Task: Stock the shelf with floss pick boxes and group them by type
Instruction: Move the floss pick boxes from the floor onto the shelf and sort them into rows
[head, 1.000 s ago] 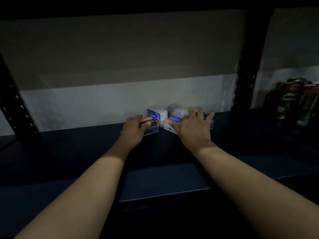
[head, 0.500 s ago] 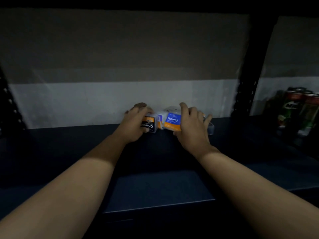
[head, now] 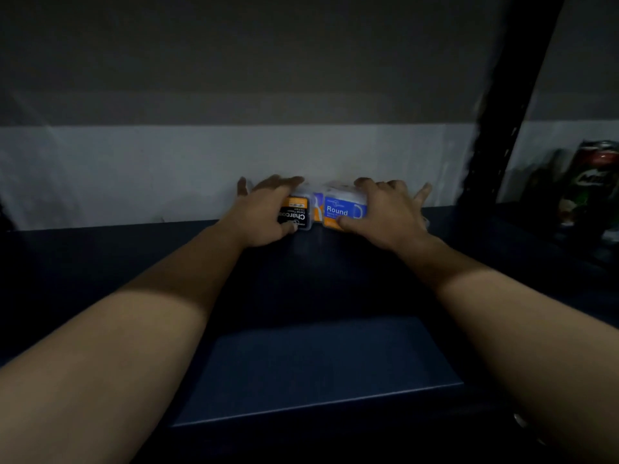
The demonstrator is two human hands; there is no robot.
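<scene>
Two floss pick boxes stand upright at the back of the dark blue shelf (head: pixel 318 363), against the white wall. My left hand (head: pixel 264 212) grips the black and orange Charcoal box (head: pixel 298 214), fingers over its top and thumb at its front. My right hand (head: pixel 385 216) grips the blue and orange Round box (head: pixel 341 211) the same way, thumb under its front face. Between the two, a sliver of another blue and orange box (head: pixel 317 205) shows behind. More clear boxes behind my right hand are mostly hidden.
A black shelf upright (head: pixel 502 105) rises at the right. Beyond it, dark green and red packages (head: pixel 593 185) stand on the neighbouring shelf section. The shelf's front edge (head: pixel 318 403) runs below my forearms.
Both boxes went from lying tilted to standing upright with labels facing me, and both hands pushed them back toward the wall. The view has shifted slightly closer.
</scene>
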